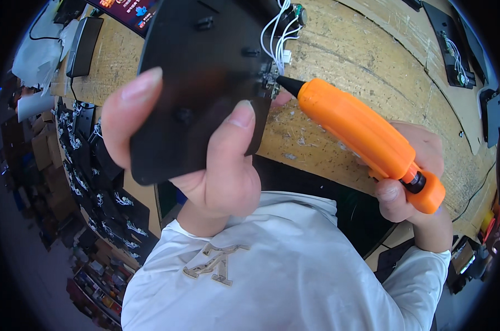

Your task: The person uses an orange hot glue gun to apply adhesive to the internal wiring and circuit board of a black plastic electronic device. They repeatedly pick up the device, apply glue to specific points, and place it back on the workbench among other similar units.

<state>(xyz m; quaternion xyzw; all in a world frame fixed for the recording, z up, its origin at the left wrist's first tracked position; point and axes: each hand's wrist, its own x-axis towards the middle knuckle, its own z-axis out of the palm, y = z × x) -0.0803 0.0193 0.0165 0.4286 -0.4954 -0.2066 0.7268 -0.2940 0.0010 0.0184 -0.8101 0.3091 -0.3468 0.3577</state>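
My left hand (230,176) is closed on a black plastic panel (194,110), tilted up above the bench, with the thumb on its face and a finger round the left edge. A small circuit board (271,81) sits at the panel's right edge, with several thin white wires (272,41) running up from it. In my right hand (418,146) is an orange hot glue gun (355,121), gripped at its back end. Its black nozzle (290,85) points left, and the tip is at the board, touching or nearly so. Whether glue is coming out, I cannot tell.
Beneath lies a worn wooden bench (338,49) with scattered scraps. Several black parts with white wires (98,182) are laid out at the left. Another wired black part (451,55) lies far right. A long dark device (85,47) and a lit screen (131,12) stand far left.
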